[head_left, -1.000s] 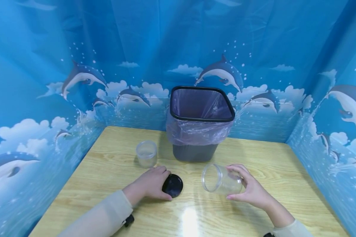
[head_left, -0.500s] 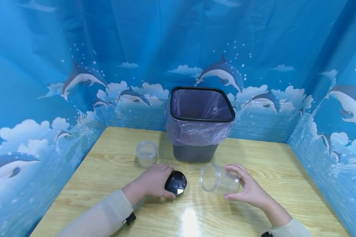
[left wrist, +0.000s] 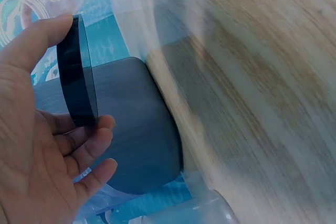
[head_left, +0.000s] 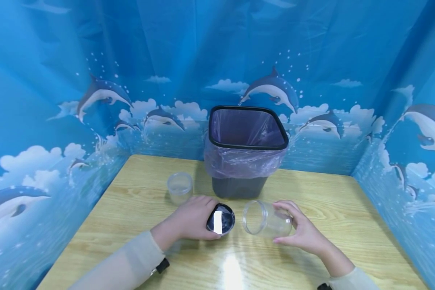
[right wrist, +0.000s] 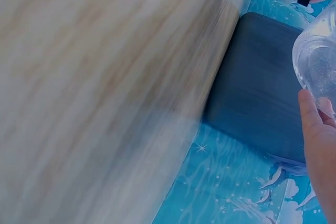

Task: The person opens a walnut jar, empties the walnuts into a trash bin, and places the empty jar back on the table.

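A round black lid [head_left: 221, 220] is gripped by its rim between the thumb and fingers of my left hand [head_left: 193, 219]; its glossy top catches the light in the head view. In the left wrist view the lid [left wrist: 77, 72] appears edge-on in the left hand [left wrist: 47, 124]. My right hand [head_left: 303, 231] holds a clear plastic jar [head_left: 270, 219] tilted on its side, with the open mouth toward the lid. A small gap separates lid and jar. The right wrist view shows the jar's base [right wrist: 320, 61] and part of the right hand [right wrist: 320, 140].
A bin [head_left: 239, 187] with a purple liner and black rim stands at the back of the wooden table [head_left: 137, 189]. A small clear container [head_left: 179, 188] stands left of it, just behind the left hand. A blue dolphin-print curtain [head_left: 166, 60] surrounds the table.
My left hand has moved right with the black lid and tilted its face. The right hand has shifted slightly left with the jar, so the gap between them is smaller.
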`<state>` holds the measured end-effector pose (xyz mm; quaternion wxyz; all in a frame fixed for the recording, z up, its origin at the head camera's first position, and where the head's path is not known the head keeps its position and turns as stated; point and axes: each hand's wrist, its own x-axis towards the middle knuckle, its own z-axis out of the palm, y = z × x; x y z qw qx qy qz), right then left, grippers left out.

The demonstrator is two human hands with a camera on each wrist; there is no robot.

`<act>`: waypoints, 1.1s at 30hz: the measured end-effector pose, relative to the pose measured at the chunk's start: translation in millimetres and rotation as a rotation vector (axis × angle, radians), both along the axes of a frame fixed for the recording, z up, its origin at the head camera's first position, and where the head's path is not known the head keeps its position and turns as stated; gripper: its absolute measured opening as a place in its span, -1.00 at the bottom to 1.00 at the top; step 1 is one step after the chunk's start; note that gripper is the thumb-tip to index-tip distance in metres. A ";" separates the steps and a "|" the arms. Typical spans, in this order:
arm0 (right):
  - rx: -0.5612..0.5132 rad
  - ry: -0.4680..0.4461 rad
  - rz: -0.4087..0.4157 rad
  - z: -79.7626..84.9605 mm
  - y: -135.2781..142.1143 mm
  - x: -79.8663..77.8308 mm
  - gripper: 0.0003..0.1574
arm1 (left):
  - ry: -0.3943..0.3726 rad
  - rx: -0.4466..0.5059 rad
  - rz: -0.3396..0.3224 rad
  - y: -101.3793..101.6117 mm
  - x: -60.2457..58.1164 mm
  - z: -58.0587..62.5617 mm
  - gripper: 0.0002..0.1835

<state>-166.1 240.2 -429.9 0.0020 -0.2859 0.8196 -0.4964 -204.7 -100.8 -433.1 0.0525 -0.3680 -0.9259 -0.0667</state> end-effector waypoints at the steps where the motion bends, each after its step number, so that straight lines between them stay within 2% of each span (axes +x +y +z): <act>1: 0.000 0.003 0.001 -0.7 -0.1 -0.2 0.13 | 0.006 0.004 -0.003 1.0 0.6 1.2 -0.01; 8: 0.010 0.015 0.005 -5.0 -1.6 -1.3 0.12 | 0.055 0.020 -0.024 7.4 1.5 6.3 -0.03; 16: 0.004 -0.006 -0.002 -2.0 -3.0 0.2 0.12 | 0.108 0.009 -0.047 12.0 1.7 9.6 0.02; 26: 0.009 0.011 0.008 1.5 -4.8 0.6 0.11 | 0.055 0.031 -0.040 16.1 3.7 13.1 0.01; 33: 0.026 0.005 0.008 2.3 -5.4 -0.5 0.12 | 0.069 0.102 -0.081 17.3 3.1 14.4 0.03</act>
